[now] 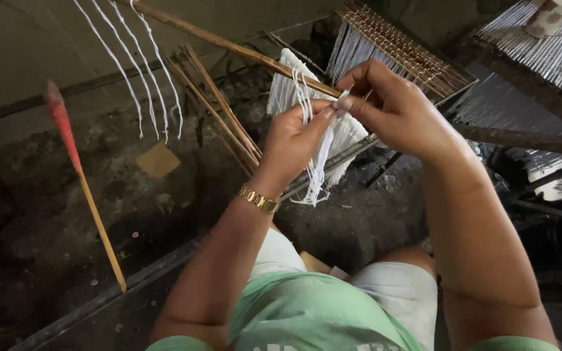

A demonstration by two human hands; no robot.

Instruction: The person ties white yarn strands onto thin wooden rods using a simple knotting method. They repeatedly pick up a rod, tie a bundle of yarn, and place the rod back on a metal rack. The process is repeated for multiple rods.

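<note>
My left hand (294,140) pinches a bundle of white threads (320,162) that hangs down from a wooden loom rod (229,45). A gold bracelet (259,199) sits on that wrist. My right hand (391,107) meets the left at the fingertips and grips the same threads near their top. More white threads (352,49) hang from a frame of thin wooden sticks (404,49) just behind my hands.
Loose white cords (144,78) dangle at the upper left. A stick with a red tip (82,175) leans at the left. A bundle of thin sticks (219,110) slants beside the threads. A sheet of stretched threads (548,52) with a cup (551,16) lies at the upper right.
</note>
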